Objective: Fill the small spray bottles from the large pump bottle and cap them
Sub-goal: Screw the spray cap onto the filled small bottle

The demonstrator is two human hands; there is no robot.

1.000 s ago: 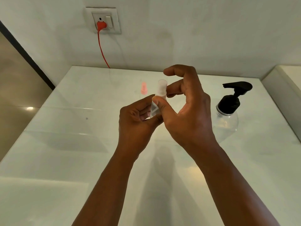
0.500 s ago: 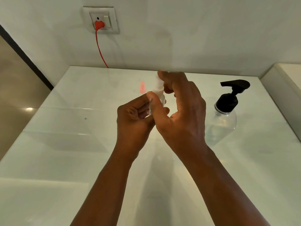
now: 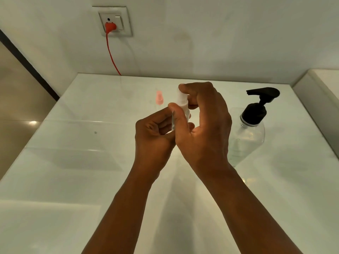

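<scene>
A small clear spray bottle with a white top (image 3: pixel 182 105) is held upright above the white table (image 3: pixel 77 162) between both hands. My left hand (image 3: pixel 154 136) grips its lower body. My right hand (image 3: pixel 203 125) pinches the white top, thumb on the near side and forefinger curled over its tip. The large clear pump bottle (image 3: pixel 251 129) with a black pump head stands on the table just right of my right hand. A second small spray bottle with a pink top (image 3: pixel 159 99) stands farther back, left of my hands.
A red cable (image 3: pixel 111 54) runs from a wall socket (image 3: pixel 114 22) down behind the table's far edge. A raised white ledge (image 3: pixel 321 92) borders the table on the right. The table's left edge drops to a brown floor.
My right forefinger has come down from its raised position and now curls over the white top. Both hands stayed in place above the table.
</scene>
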